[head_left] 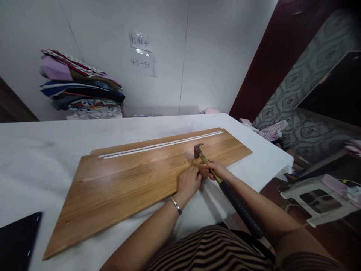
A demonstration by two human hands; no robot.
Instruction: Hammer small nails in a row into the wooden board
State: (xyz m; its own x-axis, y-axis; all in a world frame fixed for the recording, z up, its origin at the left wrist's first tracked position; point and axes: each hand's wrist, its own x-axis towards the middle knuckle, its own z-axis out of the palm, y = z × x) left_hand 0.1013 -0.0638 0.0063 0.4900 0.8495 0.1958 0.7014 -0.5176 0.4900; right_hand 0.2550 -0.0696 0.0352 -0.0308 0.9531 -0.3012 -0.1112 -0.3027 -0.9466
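Observation:
A long wooden board (121, 188) lies on the white table, with two pale measuring strips (163, 143) along its far side. Several nails (153, 176) show as thin marks on its surface. My right hand (213, 170) is closed round the yellow handle of a claw hammer (198, 149), its head over the board and its black grip pointing back toward me. Beside it, my left hand (189, 182) is closed at the board's near edge, fingers curled; what it holds, if anything, is hidden.
Folded fabrics (84, 88) are stacked at the table's back left. A black flat object (19, 241) lies at the near left corner. Right of the white table (259, 165) stands a pale plastic stool (321, 199). Paper notes (142, 56) hang on the wall.

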